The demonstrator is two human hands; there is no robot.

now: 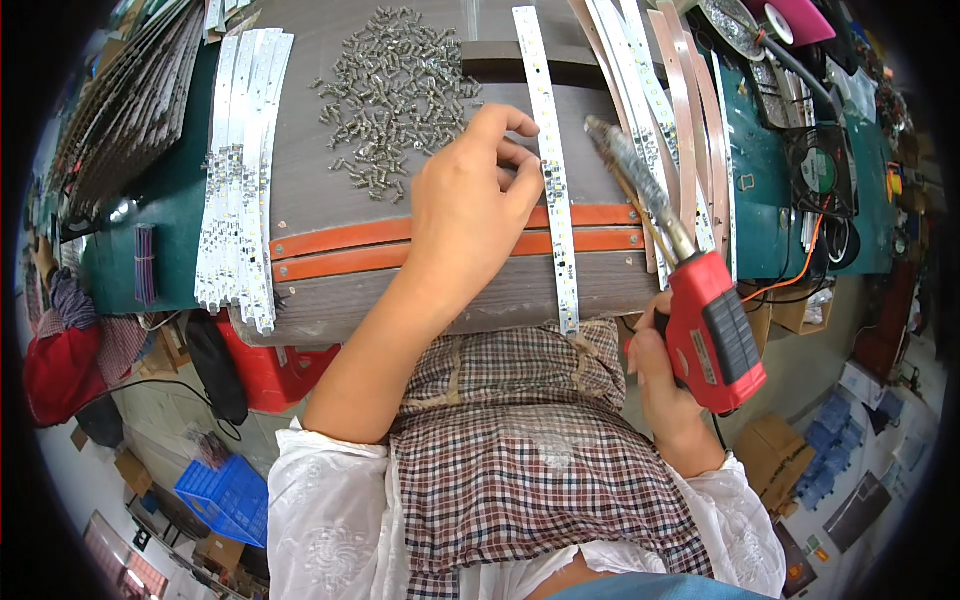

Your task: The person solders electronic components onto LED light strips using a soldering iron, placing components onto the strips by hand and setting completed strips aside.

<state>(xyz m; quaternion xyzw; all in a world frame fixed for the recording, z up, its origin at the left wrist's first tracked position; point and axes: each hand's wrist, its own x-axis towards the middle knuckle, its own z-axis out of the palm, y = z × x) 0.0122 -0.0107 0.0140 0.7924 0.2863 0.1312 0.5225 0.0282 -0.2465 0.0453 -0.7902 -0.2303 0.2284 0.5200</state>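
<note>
A long white LED circuit strip (545, 110) lies lengthwise across the grey work surface, crossing two orange strips (350, 237). My left hand (468, 190) is at its left edge, fingers curled and closed against it. The exact contact under the fingertips is hidden. In my right hand (665, 385) is a red and black soldering gun (705, 320), its handle wrapped by the fingers. Its metal tip points up and away, to the right of the strip and apart from it. Small metal connector pieces (395, 95) lie in a loose heap beyond my left hand.
Stacked LED strips (240, 180) lie on the left of the surface. More strips (690, 120) lie at the right. Farther right are a black fan (820, 172) and an orange wire (812, 250). Dark panels (140, 110) stand at far left. A blue crate (225, 500) sits below.
</note>
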